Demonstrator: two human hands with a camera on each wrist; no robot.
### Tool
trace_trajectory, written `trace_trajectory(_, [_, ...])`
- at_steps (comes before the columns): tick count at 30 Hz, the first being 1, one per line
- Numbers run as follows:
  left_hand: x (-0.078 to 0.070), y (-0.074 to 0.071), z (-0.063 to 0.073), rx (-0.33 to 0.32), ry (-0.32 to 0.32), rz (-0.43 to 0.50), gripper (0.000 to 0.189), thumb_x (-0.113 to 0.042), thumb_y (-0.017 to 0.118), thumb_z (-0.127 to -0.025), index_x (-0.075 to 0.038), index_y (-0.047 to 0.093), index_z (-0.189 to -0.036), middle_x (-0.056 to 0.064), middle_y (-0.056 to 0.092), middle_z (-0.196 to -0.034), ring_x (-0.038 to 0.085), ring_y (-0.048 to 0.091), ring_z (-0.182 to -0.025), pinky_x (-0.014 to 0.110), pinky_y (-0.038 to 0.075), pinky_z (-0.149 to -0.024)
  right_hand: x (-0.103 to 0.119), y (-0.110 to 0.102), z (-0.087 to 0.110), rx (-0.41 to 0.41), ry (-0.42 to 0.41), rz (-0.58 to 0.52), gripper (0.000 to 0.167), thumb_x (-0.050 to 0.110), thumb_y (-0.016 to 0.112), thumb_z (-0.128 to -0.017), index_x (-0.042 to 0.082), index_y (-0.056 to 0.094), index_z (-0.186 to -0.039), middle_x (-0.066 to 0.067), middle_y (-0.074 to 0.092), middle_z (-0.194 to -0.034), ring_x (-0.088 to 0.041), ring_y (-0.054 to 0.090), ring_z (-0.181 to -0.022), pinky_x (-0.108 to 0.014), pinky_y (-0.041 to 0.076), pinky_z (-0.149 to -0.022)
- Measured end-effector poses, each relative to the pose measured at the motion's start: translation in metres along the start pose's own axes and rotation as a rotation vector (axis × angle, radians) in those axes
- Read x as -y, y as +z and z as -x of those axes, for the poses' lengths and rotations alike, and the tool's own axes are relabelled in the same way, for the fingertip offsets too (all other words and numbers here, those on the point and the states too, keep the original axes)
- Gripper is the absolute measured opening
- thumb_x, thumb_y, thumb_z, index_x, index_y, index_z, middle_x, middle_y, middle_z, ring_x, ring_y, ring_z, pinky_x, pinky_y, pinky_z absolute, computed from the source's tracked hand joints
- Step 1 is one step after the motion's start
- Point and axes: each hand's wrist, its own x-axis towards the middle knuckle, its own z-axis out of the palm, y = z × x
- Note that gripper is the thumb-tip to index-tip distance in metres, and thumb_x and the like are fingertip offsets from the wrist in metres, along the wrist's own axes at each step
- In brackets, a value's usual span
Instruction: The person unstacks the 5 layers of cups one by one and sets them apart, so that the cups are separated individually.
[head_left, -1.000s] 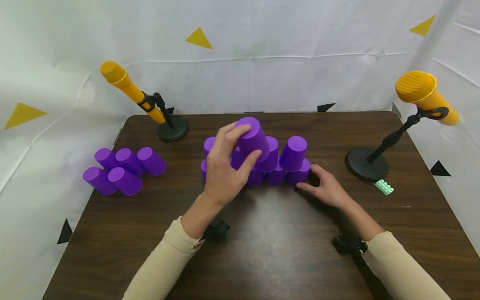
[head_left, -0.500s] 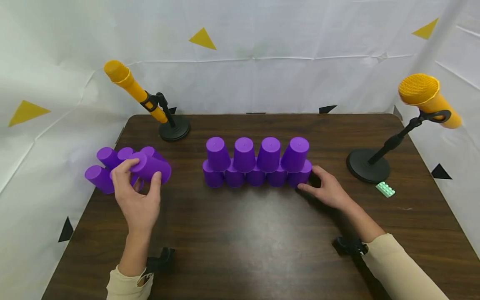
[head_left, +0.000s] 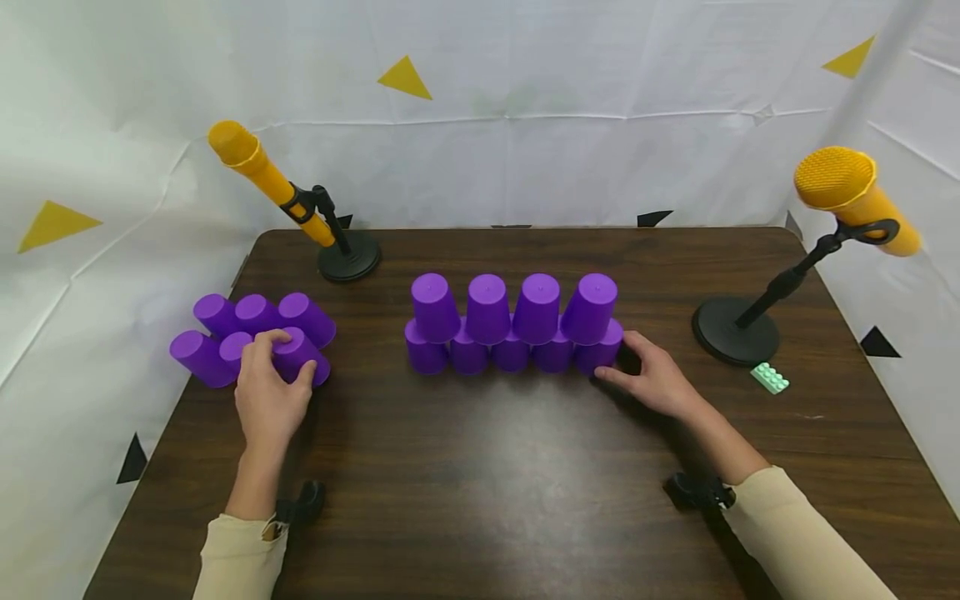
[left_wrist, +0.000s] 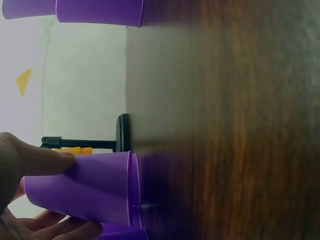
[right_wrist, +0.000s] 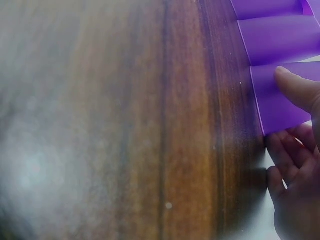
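Observation:
My left hand (head_left: 272,392) grips an upside-down purple cup (head_left: 302,357) at the front right of the left cup group. Thumb and fingers lie on opposite sides of it in the left wrist view, its rim (left_wrist: 131,192) close to the tabletop. Mid-table stands a two-level row of upside-down purple cups, with several in the bottom row (head_left: 512,354) and several in the upper row (head_left: 487,310). My right hand (head_left: 654,377) holds the bottom row's right end cup (right_wrist: 280,100), thumb in front and fingers behind.
Several more purple cups (head_left: 201,358) stand upside down around the left hand. A yellow microphone (head_left: 262,175) on a black stand is at the back left, another yellow microphone (head_left: 855,196) at the right. A mint toy brick (head_left: 770,378) lies by the right stand's base (head_left: 735,332).
My left hand has carried the cup from above the middle row leftward, then lowered it beside the left group. The right hand has stayed at the end cup.

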Motion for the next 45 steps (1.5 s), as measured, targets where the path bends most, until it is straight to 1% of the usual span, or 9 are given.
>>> trace_trajectory(11, [0.003, 0.007, -0.004, 0.013, -0.029, -0.022, 0.044, -0.004, 0.081, -0.078, -0.005, 0.056, -0.114, 0.020, 0.059, -0.112, 0.039, 0.055, -0.108, 0.060, 0.041, -0.089, -0.001, 0.001, 0.000, -0.012, -0.010, 0.003, 0.059, 0.029, 0.077, -0.086, 0.002, 0.054, -0.133, -0.020, 0.058, -0.130, -0.038, 0.049, -0.125, -0.057, 0.034, -0.105])
trace_trajectory(20, [0.004, 0.007, -0.002, -0.028, -0.073, -0.045, 0.044, -0.006, 0.082, -0.076, -0.008, 0.057, -0.112, 0.018, 0.060, -0.105, 0.038, 0.058, -0.099, 0.060, 0.043, -0.079, -0.001, 0.001, 0.000, -0.005, -0.013, -0.002, 0.060, 0.030, 0.077, -0.087, 0.002, 0.053, -0.134, -0.020, 0.057, -0.131, -0.038, 0.049, -0.126, -0.057, 0.034, -0.105])
trace_trajectory(27, [0.005, 0.004, -0.001, -0.027, -0.064, -0.043, 0.046, -0.004, 0.082, -0.076, -0.006, 0.056, -0.114, 0.018, 0.058, -0.103, 0.035, 0.056, -0.089, 0.055, 0.043, -0.075, -0.001, 0.000, 0.000, 0.006, 0.000, -0.005, 0.062, 0.031, 0.076, -0.087, 0.002, 0.052, -0.135, -0.020, 0.056, -0.132, -0.038, 0.047, -0.127, -0.058, 0.033, -0.106])
trace_trajectory(32, [0.002, -0.003, -0.001, -0.052, -0.036, -0.046, 0.048, -0.001, 0.083, -0.073, -0.006, 0.057, -0.112, 0.018, 0.057, -0.099, 0.034, 0.056, -0.085, 0.050, 0.043, -0.074, -0.002, 0.001, -0.001, 0.009, 0.002, -0.005, 0.062, 0.033, 0.076, -0.087, 0.003, 0.051, -0.136, -0.020, 0.056, -0.132, -0.037, 0.047, -0.128, -0.057, 0.033, -0.106])
trace_trajectory(36, [-0.006, -0.013, -0.001, -0.107, 0.004, -0.033, 0.045, 0.000, 0.083, -0.073, -0.005, 0.059, -0.110, 0.018, 0.060, -0.104, 0.033, 0.060, -0.092, 0.048, 0.048, -0.074, -0.002, 0.002, -0.001, 0.009, 0.003, -0.007, 0.062, 0.033, 0.076, -0.087, 0.003, 0.052, -0.136, -0.019, 0.056, -0.132, -0.037, 0.047, -0.128, -0.057, 0.033, -0.107])
trace_trajectory(39, [-0.017, -0.020, -0.003, -0.153, 0.060, -0.026, 0.040, -0.002, 0.083, -0.074, -0.004, 0.060, -0.108, 0.017, 0.061, -0.109, 0.031, 0.060, -0.101, 0.048, 0.052, -0.074, -0.001, 0.001, -0.001, 0.008, 0.004, -0.006, 0.062, 0.032, 0.076, -0.087, 0.002, 0.052, -0.136, -0.020, 0.056, -0.132, -0.037, 0.047, -0.128, -0.057, 0.032, -0.107])
trace_trajectory(41, [-0.027, -0.022, -0.004, -0.166, 0.104, -0.007, 0.037, -0.003, 0.082, -0.076, -0.003, 0.061, -0.107, 0.016, 0.062, -0.112, 0.029, 0.060, -0.105, 0.049, 0.053, -0.075, -0.001, 0.001, 0.000, 0.009, 0.006, -0.006, 0.062, 0.032, 0.076, -0.087, 0.002, 0.051, -0.136, -0.020, 0.055, -0.133, -0.038, 0.046, -0.128, -0.057, 0.032, -0.107])
trace_trajectory(43, [-0.038, -0.022, -0.004, -0.157, 0.150, 0.034, 0.035, -0.004, 0.081, -0.077, -0.002, 0.062, -0.106, 0.013, 0.063, -0.117, 0.028, 0.059, -0.110, 0.050, 0.055, -0.077, -0.001, 0.000, 0.000, 0.009, 0.009, -0.004, 0.063, 0.033, 0.075, -0.087, 0.002, 0.051, -0.136, -0.020, 0.055, -0.133, -0.038, 0.046, -0.129, -0.058, 0.032, -0.107])
trace_trajectory(45, [-0.051, -0.018, -0.003, -0.128, 0.193, 0.090, 0.034, -0.004, 0.080, -0.078, -0.002, 0.062, -0.107, 0.010, 0.063, -0.122, 0.026, 0.057, -0.114, 0.051, 0.055, -0.079, -0.001, 0.000, 0.000, 0.010, 0.010, -0.004, 0.063, 0.033, 0.075, -0.087, 0.002, 0.051, -0.136, -0.020, 0.055, -0.133, -0.038, 0.046, -0.129, -0.058, 0.032, -0.107])
